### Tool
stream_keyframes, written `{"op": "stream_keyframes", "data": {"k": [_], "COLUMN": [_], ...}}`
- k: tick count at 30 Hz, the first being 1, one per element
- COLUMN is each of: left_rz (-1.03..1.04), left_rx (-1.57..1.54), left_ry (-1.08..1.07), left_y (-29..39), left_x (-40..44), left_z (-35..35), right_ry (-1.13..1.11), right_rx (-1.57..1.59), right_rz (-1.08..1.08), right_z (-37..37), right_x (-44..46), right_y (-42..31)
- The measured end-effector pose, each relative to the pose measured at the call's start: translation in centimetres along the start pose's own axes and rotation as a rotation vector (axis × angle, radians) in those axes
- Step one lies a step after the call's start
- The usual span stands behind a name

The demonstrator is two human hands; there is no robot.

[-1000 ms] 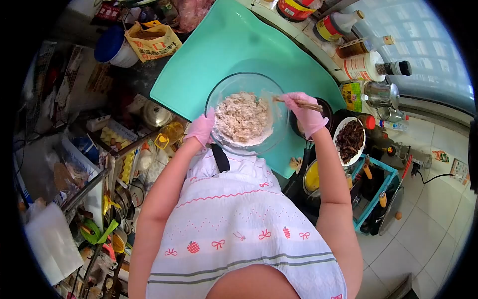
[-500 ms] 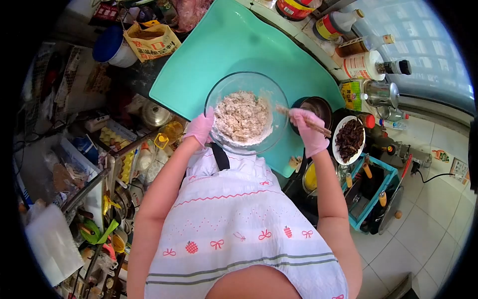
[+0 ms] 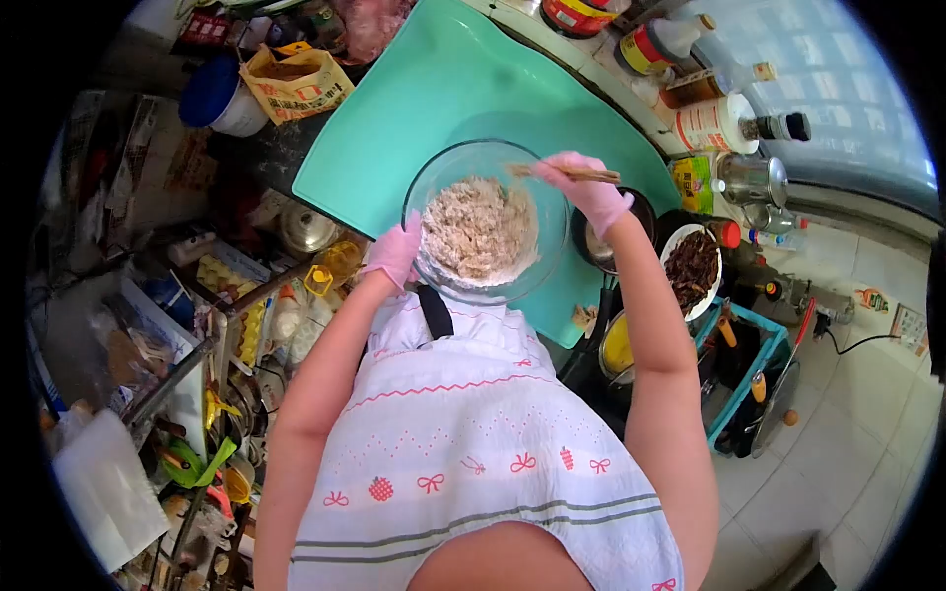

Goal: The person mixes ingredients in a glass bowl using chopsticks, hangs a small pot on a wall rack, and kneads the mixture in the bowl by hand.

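A clear glass bowl (image 3: 554, 254) stands on a turquoise mat (image 3: 424, 79), and a pale, crumbly floury mixture (image 3: 478, 229) lies in it. My left hand (image 3: 396, 254), in a pink glove, grips the bowl's left rim. Also gloved in pink, my right hand (image 3: 589, 192) is closed around a pair of wooden chopsticks (image 3: 599, 176) above the bowl's upper right edge. The chopstick tips point left over the bowl and look slightly blurred; I cannot tell whether they touch the mixture.
To the right are a dark pan (image 3: 642, 219), a white plate (image 3: 711, 286) of dark pieces and a pot with yellow contents (image 3: 619, 347). Bottles (image 3: 705, 126) line the window ledge. A paper bag (image 3: 294, 87) sits at upper left; crowded shelves (image 3: 212, 345) stand on the left.
My right hand has moved up and slightly left with the chopsticks, which now lie flatter over the bowl's upper right. My left hand stays on the rim.
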State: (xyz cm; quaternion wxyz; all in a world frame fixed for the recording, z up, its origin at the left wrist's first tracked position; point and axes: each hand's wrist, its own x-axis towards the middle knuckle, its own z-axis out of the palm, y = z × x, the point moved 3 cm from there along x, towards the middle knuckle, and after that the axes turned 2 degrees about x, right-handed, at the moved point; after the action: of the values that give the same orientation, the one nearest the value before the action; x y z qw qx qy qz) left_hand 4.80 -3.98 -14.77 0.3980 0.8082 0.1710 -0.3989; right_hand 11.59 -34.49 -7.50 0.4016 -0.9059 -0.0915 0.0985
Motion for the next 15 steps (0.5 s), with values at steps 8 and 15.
{"op": "stream_keyframes", "data": {"k": [8, 15], "left_rz": [0.029, -0.016], "left_rx": [0.055, 0.013], "left_ry": [0.025, -0.038], "left_y": [0.2, 0.7], "left_x": [-0.2, -0.9], "left_z": [-0.3, -0.4], "right_ry": [-0.26, -0.138], "right_rx": [0.053, -0.027], "right_rz": [0.464, 0.067], "right_z": [0.4, 1.5], "right_x": [-1.2, 1.5], "right_y": [2.4, 1.6]}}
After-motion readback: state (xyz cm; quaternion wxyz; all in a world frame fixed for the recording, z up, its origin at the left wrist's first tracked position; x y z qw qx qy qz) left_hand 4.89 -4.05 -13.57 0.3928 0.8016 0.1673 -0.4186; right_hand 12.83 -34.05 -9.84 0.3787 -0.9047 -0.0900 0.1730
